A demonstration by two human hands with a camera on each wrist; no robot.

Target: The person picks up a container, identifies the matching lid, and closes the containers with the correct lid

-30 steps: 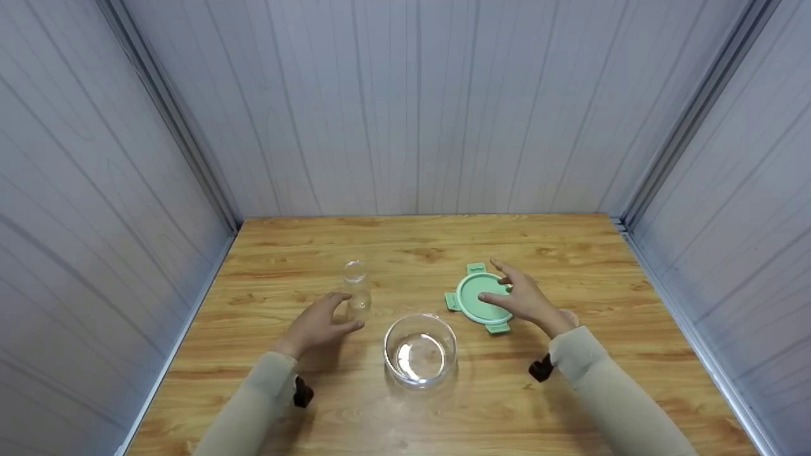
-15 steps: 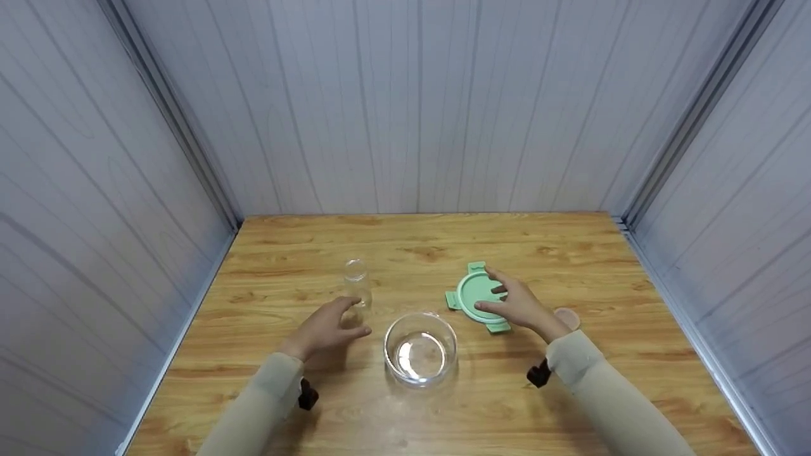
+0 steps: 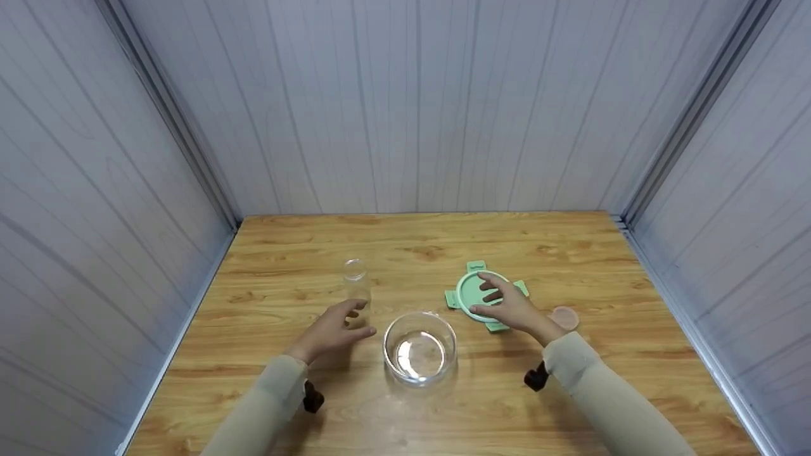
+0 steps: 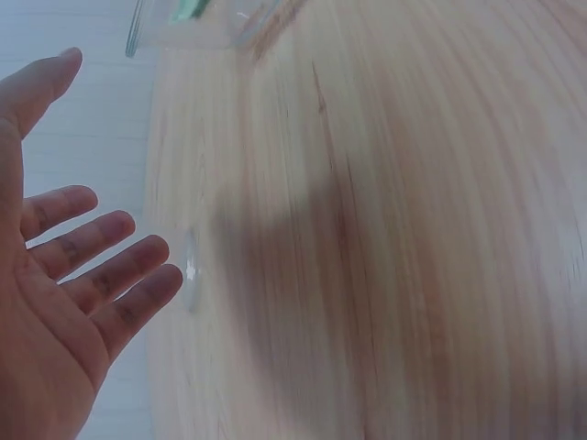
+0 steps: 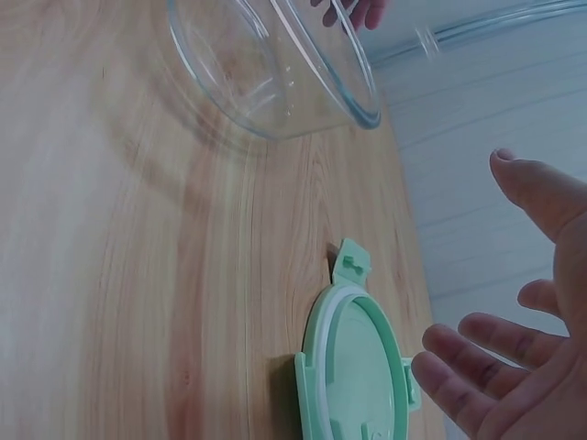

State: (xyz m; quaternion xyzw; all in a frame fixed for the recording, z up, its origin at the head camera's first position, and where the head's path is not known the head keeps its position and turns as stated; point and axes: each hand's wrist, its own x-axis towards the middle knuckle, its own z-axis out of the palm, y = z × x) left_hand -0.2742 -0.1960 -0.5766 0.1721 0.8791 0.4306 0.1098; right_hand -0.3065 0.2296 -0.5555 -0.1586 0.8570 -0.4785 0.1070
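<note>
A clear round glass bowl stands upright near the middle of the wooden table. My left hand hovers left of it, thumb and fingers apart and holding nothing. Just beyond that hand is a clear glass cylinder, its lower part partly hidden by my fingers. Over a green round lid with clip flaps hangs my right hand, fingers spread and loosely bent. The right wrist view shows a gap between these fingers and the lid.
A small pinkish translucent disc lies on the table beside my right wrist. Pale panel walls close in the back and both sides.
My left hand has moved slightly right, towards the bowl. My right hand has shifted a little left over the lid, uncovering the pinkish disc and the lid's right flap.
</note>
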